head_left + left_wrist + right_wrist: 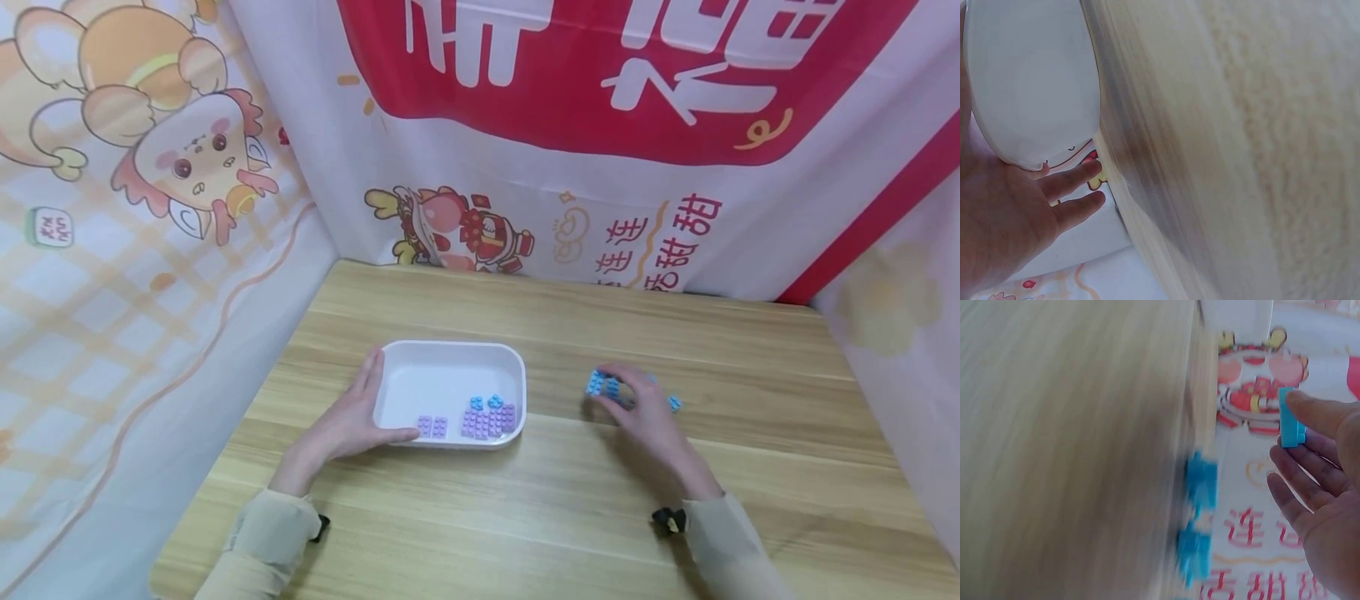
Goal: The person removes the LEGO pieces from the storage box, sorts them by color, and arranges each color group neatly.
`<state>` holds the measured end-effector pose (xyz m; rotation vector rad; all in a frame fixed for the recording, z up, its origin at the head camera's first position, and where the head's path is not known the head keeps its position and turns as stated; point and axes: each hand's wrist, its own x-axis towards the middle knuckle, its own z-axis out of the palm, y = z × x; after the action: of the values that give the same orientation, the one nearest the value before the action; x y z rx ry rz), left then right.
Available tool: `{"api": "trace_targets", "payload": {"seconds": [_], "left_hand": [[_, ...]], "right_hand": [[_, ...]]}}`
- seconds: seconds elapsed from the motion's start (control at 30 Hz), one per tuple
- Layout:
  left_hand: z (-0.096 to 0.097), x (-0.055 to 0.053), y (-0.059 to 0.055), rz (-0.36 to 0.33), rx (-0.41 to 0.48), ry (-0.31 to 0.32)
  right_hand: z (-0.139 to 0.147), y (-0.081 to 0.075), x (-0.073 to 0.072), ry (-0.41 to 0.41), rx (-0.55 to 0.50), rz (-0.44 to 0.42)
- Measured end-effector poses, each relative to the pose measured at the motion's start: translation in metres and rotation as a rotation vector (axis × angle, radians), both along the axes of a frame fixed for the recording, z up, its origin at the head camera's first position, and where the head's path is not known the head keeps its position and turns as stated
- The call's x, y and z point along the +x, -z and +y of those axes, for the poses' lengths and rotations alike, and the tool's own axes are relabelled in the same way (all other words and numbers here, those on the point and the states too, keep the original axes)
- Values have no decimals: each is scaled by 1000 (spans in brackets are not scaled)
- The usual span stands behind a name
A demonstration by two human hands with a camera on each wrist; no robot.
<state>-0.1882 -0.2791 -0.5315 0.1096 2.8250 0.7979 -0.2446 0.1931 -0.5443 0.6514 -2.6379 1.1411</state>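
A white tray is sitting on the wooden counter, a bit left of the middle. The left hand is touching the tray on its left side. Its fingers are reaching out straight along the left wall, and its thumb is resting at the near edge.

The right hand is working to the right of the tray, apart from it. It is pinching one blue block between its thumb and fingers. The right wrist view is showing the block at the tip of the thumb. More loose blocks, also blue, are lying on the counter close to this hand. The hand is hiding part of that spot, so I cannot tell how many are there.

Inside the tray, a bunch of purple blocks is sitting in the near right corner. Two small blue pieces are lying just on the far side of the bunch. A purple pair is lying to the left, near the left thumb.

Light sleeves are covering both arms. On the far side, a white cloth with a big red patch is hanging. On the left, another cloth is showing a cartoon animal.
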Motion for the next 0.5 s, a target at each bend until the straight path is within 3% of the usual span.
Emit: {"api": "trace_targets", "payload": {"seconds": [0.3, 0.5], "left_hand": [[0, -1, -1, 2, -1, 6], [0, 0, 1, 4, -1, 4]], "right_hand": [[47, 14, 6, 118, -20, -54], [74, 13, 13, 180, 9, -116]]}}
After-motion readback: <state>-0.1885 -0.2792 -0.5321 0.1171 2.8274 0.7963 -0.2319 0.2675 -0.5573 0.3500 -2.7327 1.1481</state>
